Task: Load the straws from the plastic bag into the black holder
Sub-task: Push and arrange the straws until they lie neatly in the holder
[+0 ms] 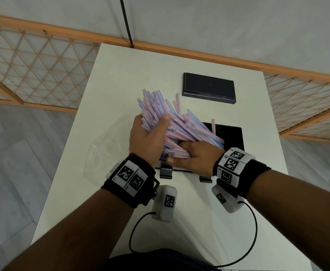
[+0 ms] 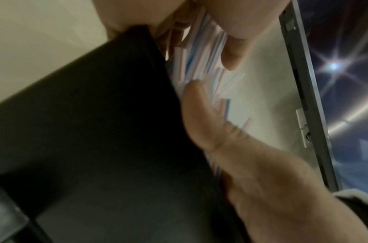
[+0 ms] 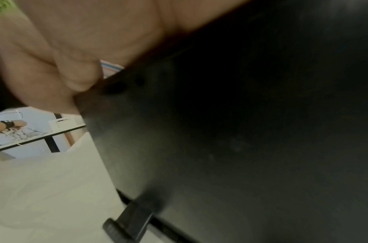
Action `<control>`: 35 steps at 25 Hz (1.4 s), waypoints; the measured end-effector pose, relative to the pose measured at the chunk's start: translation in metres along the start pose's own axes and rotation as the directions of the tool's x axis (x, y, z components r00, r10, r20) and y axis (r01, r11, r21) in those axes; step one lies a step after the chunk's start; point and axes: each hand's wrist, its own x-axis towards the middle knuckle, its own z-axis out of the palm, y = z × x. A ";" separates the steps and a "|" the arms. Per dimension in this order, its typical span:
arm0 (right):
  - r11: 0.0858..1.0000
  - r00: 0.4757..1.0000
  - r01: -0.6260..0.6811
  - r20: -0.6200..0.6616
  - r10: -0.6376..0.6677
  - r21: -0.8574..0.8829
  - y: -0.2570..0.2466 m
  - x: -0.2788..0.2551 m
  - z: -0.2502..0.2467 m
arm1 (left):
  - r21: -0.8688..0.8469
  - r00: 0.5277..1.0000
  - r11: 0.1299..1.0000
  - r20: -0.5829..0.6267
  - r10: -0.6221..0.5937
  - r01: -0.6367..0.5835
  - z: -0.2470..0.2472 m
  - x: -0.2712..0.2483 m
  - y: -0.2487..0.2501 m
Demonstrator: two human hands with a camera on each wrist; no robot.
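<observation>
A thick bundle of pink, blue and white striped straws (image 1: 160,112) fans out above the open black holder (image 1: 232,135) in the middle of the white table (image 1: 105,94). My left hand (image 1: 150,133) grips the bundle from the left, thumb across the top. My right hand (image 1: 191,155) grips its lower end from the right, over the holder's front edge. In the left wrist view, straws (image 2: 199,54) run between my fingers beside the holder wall (image 2: 95,131). The right wrist view shows the holder's dark side (image 3: 241,131) and a sliver of straws (image 3: 111,67).
The clear plastic bag (image 1: 105,145) lies crumpled on the table left of my left hand. A black lid (image 1: 209,88) lies flat behind the holder. Two black feet (image 1: 166,173) stick out at the holder's front. An orange lattice fence (image 1: 33,65) stands beyond the table.
</observation>
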 end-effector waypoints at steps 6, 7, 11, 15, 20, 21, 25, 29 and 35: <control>0.996 0.997 -0.062 0.051 0.059 0.058 0.002 0.002 -0.004 | 0.008 1.000 1.000 0.007 0.004 -0.004 -0.004 -0.001 0.000; 0.997 0.998 -0.046 0.053 0.043 0.054 0.001 0.001 -0.005 | 0.054 0.999 0.999 0.037 0.002 -0.004 -0.004 0.000 -0.004; 0.997 0.995 -0.067 0.075 0.065 0.024 -0.007 -0.005 -0.012 | 0.261 0.982 0.965 0.187 -0.013 -0.037 -0.007 0.003 -0.022; 0.997 0.997 -0.056 0.054 0.054 0.050 -0.006 0.000 -0.010 | 0.196 0.988 0.980 0.153 -0.008 -0.023 -0.006 0.003 -0.025; 0.993 0.992 -0.094 0.092 0.088 0.068 -0.008 0.005 -0.009 | 0.150 0.981 0.988 0.185 -0.058 0.030 0.004 0.001 -0.020; 0.995 0.994 -0.075 0.087 0.068 0.072 -0.008 0.005 -0.008 | 0.150 0.977 0.988 0.208 -0.051 0.019 0.004 0.001 -0.019; 0.996 0.992 -0.070 0.108 0.064 0.056 -0.010 0.006 -0.010 | 0.224 0.983 0.974 0.182 -0.021 -0.020 -0.001 0.005 -0.020; 0.992 0.992 -0.046 0.125 0.032 0.115 -0.011 0.010 -0.005 | 0.151 0.994 0.985 0.090 0.067 -0.080 -0.004 0.002 -0.010; 0.989 0.997 -0.044 -0.054 0.052 0.138 -0.012 0.010 -0.001 | 0.045 0.976 0.976 0.047 0.211 -0.213 -0.001 -0.006 0.010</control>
